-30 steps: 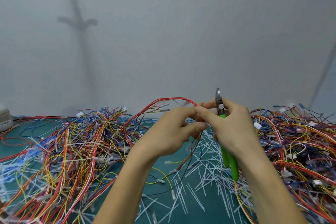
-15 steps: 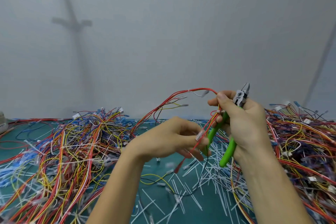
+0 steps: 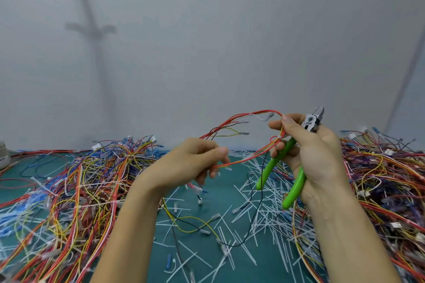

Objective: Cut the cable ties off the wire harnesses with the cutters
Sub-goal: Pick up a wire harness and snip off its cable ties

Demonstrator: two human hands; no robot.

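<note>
A red and yellow wire harness (image 3: 239, 119) arcs in the air between both hands. My left hand (image 3: 193, 165) pinches its lower end. My right hand (image 3: 315, 158) grips the green-handled cutters (image 3: 296, 167), steel jaws pointing up and right, and also pinches the harness with thumb and forefinger. A white cable tie (image 3: 279, 137) sits on the harness just below my right thumb. Another white tie (image 3: 250, 114) is on the top of the arc.
A tangled pile of coloured harnesses (image 3: 76, 190) fills the left of the green mat (image 3: 207, 257). A second harness pile (image 3: 386, 186) lies on the right. Several cut white tie pieces (image 3: 257, 218) litter the middle. A grey wall stands behind.
My hands have moved apart, stretching the harness into a wider loop. The left hand slid left and down along the wires. The cutters tilted from upright to jaws up-right.
</note>
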